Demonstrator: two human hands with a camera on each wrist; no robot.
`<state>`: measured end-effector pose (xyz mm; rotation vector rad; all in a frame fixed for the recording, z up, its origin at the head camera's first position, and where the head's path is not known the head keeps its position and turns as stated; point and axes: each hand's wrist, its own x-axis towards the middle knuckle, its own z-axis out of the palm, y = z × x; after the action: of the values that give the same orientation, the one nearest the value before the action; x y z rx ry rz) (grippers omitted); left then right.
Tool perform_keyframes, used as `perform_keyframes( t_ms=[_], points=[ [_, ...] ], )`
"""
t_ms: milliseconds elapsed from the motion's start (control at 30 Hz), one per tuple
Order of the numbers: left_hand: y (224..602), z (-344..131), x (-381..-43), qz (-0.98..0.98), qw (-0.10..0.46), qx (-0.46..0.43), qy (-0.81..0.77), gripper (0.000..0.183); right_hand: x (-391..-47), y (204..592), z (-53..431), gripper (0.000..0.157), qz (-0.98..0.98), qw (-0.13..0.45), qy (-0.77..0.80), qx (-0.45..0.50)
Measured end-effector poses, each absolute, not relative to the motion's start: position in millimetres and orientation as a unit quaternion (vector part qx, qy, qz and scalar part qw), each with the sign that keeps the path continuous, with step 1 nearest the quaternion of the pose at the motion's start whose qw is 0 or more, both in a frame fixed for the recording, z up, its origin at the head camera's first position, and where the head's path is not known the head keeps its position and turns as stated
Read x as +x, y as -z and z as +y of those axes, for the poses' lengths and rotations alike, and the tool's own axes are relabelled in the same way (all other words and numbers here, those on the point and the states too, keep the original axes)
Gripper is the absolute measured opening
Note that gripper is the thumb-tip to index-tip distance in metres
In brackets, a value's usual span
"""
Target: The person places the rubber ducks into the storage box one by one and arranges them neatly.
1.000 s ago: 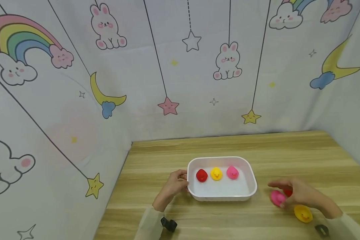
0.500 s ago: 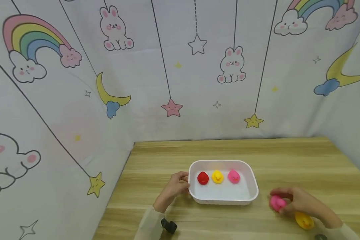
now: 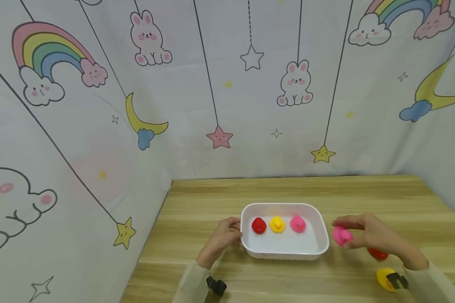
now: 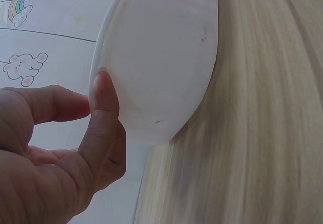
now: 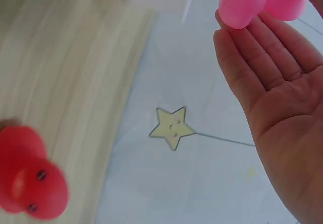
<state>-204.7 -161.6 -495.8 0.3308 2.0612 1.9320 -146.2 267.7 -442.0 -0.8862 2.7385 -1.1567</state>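
Observation:
My right hand (image 3: pixel 375 235) pinches a pink rubber duck (image 3: pixel 342 235) between thumb and fingers, just right of the white plastic tub (image 3: pixel 288 255). In the right wrist view the duck (image 5: pixel 245 2) shows at the fingertips, the fingers long beneath it. My left hand (image 3: pixel 224 236) grips the tub's left rim; in the left wrist view the thumb lies on the tub's outer wall (image 4: pixel 156 57) and a finger meets the rim. Inside the tub a red duck (image 3: pixel 259 226), a yellow duck (image 3: pixel 277 224) and another pink duck (image 3: pixel 298 224) sit in a row.
On the wooden table (image 3: pixel 288 282) a red duck (image 3: pixel 378 253) lies partly hidden under my right hand. Nearer me is a yellow duck (image 3: pixel 386 279), partly covered by the wrist strap. A white cartoon-printed curtain (image 3: pixel 250 160) stands behind and at both sides.
My right hand has closed on the pink duck, raised it from the table and brought it left towards the tub. The left hand stays at the tub's rim. The head view has shifted slightly.

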Motion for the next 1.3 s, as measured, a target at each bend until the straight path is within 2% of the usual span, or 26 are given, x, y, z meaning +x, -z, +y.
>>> perform_keyframes(
  t_ms=[300,567,833,1300],
  points=[
    [496,-161,-204,0.720,0.151,0.111,-0.668,0.049,-169,429,230,0.061,0.893,0.057,0.372,-0.247],
    [494,-159,-204,0.722,0.145,0.110,-0.668,0.048,-188,430,199,0.048,0.877,0.022,0.390,-0.280],
    [493,-160,-203,0.728,0.148,0.111,-0.661,0.047,-198,441,158,0.045,0.857,0.045,0.417,-0.298],
    [495,-161,-205,0.721,0.150,0.111,-0.667,0.049,-206,467,97,0.039,0.853,0.044,0.404,-0.328]
  ],
)
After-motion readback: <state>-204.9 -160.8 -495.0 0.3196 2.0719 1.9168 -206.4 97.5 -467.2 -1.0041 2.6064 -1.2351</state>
